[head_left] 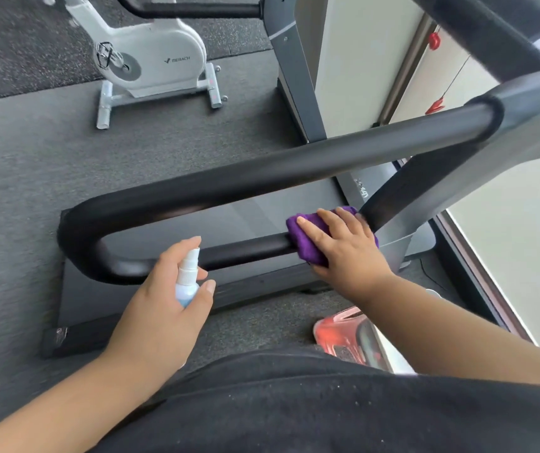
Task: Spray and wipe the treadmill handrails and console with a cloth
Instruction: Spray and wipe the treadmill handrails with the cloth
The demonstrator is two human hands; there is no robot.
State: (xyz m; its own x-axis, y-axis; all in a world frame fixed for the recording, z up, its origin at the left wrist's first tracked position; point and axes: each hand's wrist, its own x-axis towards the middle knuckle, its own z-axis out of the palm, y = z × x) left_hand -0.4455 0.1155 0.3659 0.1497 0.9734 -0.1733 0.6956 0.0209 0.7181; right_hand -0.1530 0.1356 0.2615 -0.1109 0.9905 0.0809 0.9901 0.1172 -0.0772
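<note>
Soft, light purple cloth (pixel 304 243) pressed flat-fingered by right hand (pixel 343 246) on lower handrail (pixel 245 251); left hand (pixel 167 299) clamped round small, probably slick spray bottle (pixel 187 279).

Purple cloth (pixel 304 238), black handrail (pixel 262 178), white spray bottle (pixel 187 276)

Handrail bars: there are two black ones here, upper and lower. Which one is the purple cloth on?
The lower bar. The right hand presses the purple cloth onto it near its right end, while the thicker upper bar runs above, untouched.

Gym: treadmill (pixel 294 178), exercise bike (pixel 151 60), rubber flooring (pixel 17 165)
</note>
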